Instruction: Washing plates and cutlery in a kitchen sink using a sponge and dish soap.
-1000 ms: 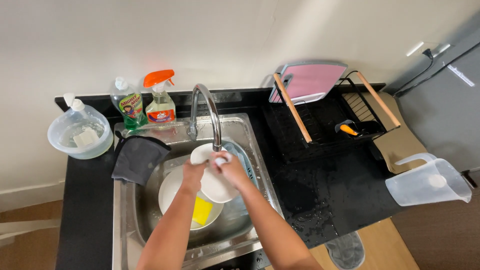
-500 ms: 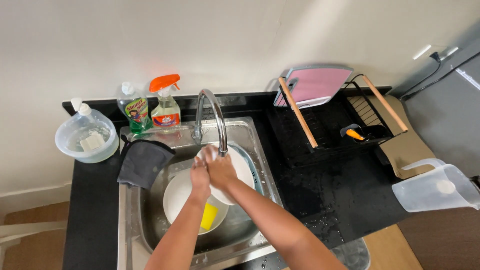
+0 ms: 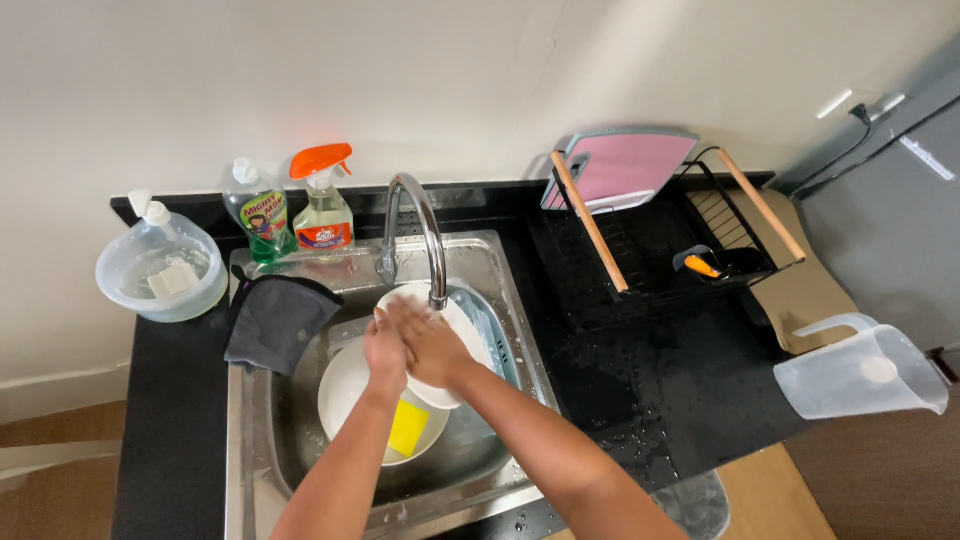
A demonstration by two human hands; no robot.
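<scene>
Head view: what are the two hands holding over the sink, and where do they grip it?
Both the left hand and right hand hold a white plate under the tap, pressed on its face; exact grip is hidden.

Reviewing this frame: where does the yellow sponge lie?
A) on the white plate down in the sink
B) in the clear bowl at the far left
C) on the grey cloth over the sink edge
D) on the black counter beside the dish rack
A: the yellow sponge rests on the white plate at the bottom of the sink, just below the left hand and right hand.
</scene>
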